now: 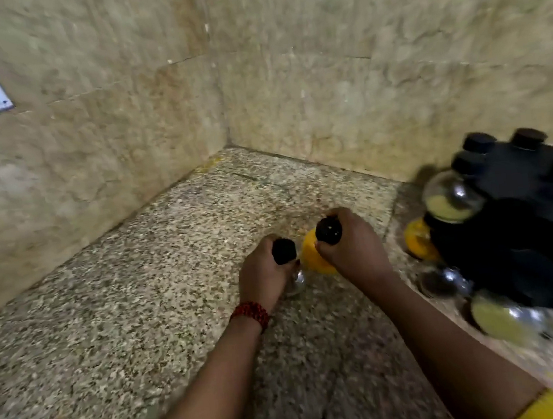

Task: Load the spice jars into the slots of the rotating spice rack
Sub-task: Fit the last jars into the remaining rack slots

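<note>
Both hands grip jars by their black caps on the speckled tabletop [142,310]. The left hand [263,276] has its fingers clenched round a clear-bodied spice jar [285,256]; the right hand [351,245] clasps a turmeric-yellow jar [315,256]. Both jars stand roughly upright. The black rotating spice rack [526,232], already partly filled, lies to the right, so the right hand is nearer.

Dim warm light, motion-blurred edges
</note>
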